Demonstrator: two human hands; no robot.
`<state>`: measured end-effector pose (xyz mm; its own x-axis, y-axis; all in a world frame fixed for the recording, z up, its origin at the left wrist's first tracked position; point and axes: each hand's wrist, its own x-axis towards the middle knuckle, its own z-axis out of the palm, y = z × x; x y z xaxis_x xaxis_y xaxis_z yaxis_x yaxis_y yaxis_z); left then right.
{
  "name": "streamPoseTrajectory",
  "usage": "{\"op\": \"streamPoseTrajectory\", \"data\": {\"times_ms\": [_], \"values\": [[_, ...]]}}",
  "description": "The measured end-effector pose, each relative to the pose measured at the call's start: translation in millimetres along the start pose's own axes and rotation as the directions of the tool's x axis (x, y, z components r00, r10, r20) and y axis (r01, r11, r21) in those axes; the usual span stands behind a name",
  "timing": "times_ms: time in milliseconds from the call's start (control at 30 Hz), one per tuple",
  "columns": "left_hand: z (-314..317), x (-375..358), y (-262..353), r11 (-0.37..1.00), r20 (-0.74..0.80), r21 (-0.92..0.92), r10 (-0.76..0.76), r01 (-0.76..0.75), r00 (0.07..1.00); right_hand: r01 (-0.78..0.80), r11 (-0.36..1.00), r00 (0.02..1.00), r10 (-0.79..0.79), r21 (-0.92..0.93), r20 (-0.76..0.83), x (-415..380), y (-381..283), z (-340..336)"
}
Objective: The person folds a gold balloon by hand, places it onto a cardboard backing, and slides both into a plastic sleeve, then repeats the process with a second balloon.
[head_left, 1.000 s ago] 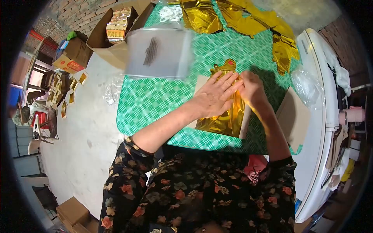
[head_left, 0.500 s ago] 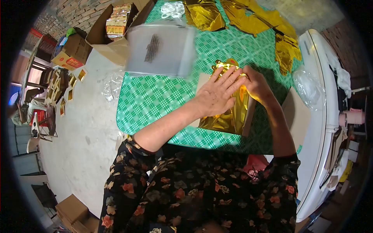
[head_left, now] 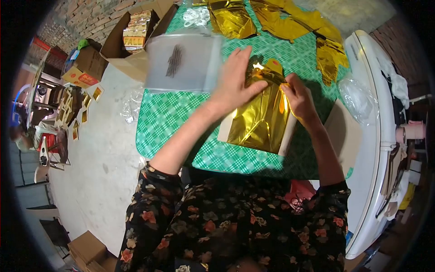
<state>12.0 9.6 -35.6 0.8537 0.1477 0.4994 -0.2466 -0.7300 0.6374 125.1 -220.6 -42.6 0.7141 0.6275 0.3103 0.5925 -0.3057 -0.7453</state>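
Note:
Gold foil (head_left: 260, 122) lies over a flat board (head_left: 224, 131) on the green checked cloth (head_left: 167, 122). My left hand (head_left: 236, 81) rests at the foil's upper left with its fingers apart and its thumb across the foil. At the foil's upper right edge, my right hand (head_left: 299, 97) pinches the foil between thumb and finger. Above my hands the foil's top end is crumpled, with a red spot on it. A stack of clear plastic sleeves (head_left: 181, 61) lies left of my left hand.
More gold foil pieces (head_left: 231, 18) lie at the table's far side, near a white bundle (head_left: 196, 16). An open carton (head_left: 113, 43) stands left of the table. A clear plastic bag (head_left: 358, 99) and a white appliance (head_left: 371, 136) are at the right.
My left hand has moved left and up off the middle of the foil, uncovering more of it. My right hand has shifted slightly down along the foil's right edge.

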Motion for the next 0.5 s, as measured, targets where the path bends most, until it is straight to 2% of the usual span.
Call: {"op": "streamPoseTrajectory", "data": {"times_ms": [67,100,200,233,333,367,400,467,500], "values": [[-21.8,12.0,1.4,0.985,0.178,-0.094,-0.124,0.142,0.976,0.027,0.999,0.999,-0.028,-0.018,-0.041,-0.2,-22.0,-6.0],[-24.6,16.2,-6.4,0.994,0.141,-0.073,-0.076,0.087,0.987,0.04,0.999,0.997,-0.042,-0.027,-0.062,1.0,-34.9,-10.4],[-70.0,52.3,27.3,0.96,0.49,-0.046,-0.22,0.277,0.843,0.258,0.964,0.955,-0.264,-0.061,-0.136,6.3,-68.6,-24.9],[-80.5,61.1,34.7,0.98,0.479,0.005,-0.177,0.199,0.86,0.359,0.926,0.913,-0.374,-0.116,-0.165,9.1,-70.7,-27.9],[-98.0,64.4,52.8,0.995,0.314,-0.06,0.094,-0.079,0.945,0.479,0.785,0.785,-0.583,-0.392,-0.209,4.0,-96.0,-43.5],[-102.8,59.8,65.8,0.979,0.246,-0.087,0.198,-0.182,0.949,0.536,0.676,0.712,-0.684,-0.505,-0.159,0.5,-100.5,-50.6],[-102.8,51.0,70.6,0.942,0.184,-0.019,0.333,-0.335,0.925,0.588,0.66,0.671,-0.721,-0.468,-0.173,-6.7,-101.5,-52.1],[-100.8,27.3,76.3,0.793,0.094,0.137,0.587,-0.594,0.804,0.685,0.616,0.587,-0.783,-0.389,-0.206,-27.1,-104.0,-52.4],[-98.0,6.6,83.7,0.772,0.109,0.183,0.6,-0.609,0.793,0.677,0.626,0.591,-0.776,-0.388,-0.221,-42.1,-94.8,-46.5]]}}
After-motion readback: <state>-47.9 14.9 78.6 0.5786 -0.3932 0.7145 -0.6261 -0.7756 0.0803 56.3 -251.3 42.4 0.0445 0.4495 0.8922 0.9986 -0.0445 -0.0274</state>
